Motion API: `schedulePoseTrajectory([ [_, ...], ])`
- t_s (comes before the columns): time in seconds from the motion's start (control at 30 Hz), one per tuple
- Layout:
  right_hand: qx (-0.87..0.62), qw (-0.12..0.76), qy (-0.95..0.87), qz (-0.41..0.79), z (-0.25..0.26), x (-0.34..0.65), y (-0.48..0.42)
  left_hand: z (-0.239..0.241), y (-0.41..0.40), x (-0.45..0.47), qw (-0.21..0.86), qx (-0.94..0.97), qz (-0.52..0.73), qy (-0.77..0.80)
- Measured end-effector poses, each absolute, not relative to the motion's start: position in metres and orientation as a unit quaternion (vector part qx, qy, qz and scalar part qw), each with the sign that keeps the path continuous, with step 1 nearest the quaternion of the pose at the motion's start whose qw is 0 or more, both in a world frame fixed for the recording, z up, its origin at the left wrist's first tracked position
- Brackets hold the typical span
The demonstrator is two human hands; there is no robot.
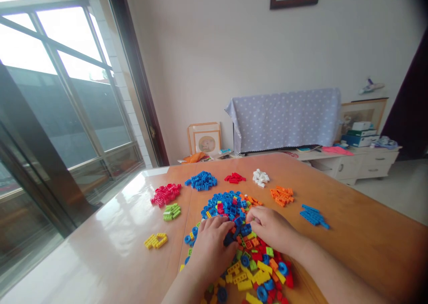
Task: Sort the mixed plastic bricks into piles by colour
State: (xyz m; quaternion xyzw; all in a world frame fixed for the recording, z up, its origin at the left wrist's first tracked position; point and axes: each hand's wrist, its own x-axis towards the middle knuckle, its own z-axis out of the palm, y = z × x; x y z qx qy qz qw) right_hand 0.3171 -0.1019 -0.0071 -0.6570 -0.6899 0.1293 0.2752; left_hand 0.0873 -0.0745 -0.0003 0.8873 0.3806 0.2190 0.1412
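A big mixed heap of small plastic building bricks (249,268) in blue, red, yellow, orange and green lies on the wooden table (368,246) right in front of me. My left hand (212,246) rests on the heap's left side with its fingers curled down into the bricks. My right hand (272,230) lies on the heap's right side, fingers bent and pinched among blue and orange pieces. What either hand holds is hidden by the fingers.
Sorted little piles ring the heap: red bricks (166,193), green (171,211), yellow (156,240), blue (201,180), red sticks (234,178), white (260,177), orange (282,195), blue strips (313,216). A window stands left; a cloth-covered screen (284,119) and low cabinet stand behind.
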Motion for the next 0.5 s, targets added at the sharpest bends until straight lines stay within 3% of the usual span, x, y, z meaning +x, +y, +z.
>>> schedulePoseTrajectory([
  [0.5,-0.739,0.291,-0.598,0.109,-0.017,0.369,-0.080,-0.001,-0.069,0.088,0.151,0.882,0.233,0.382],
])
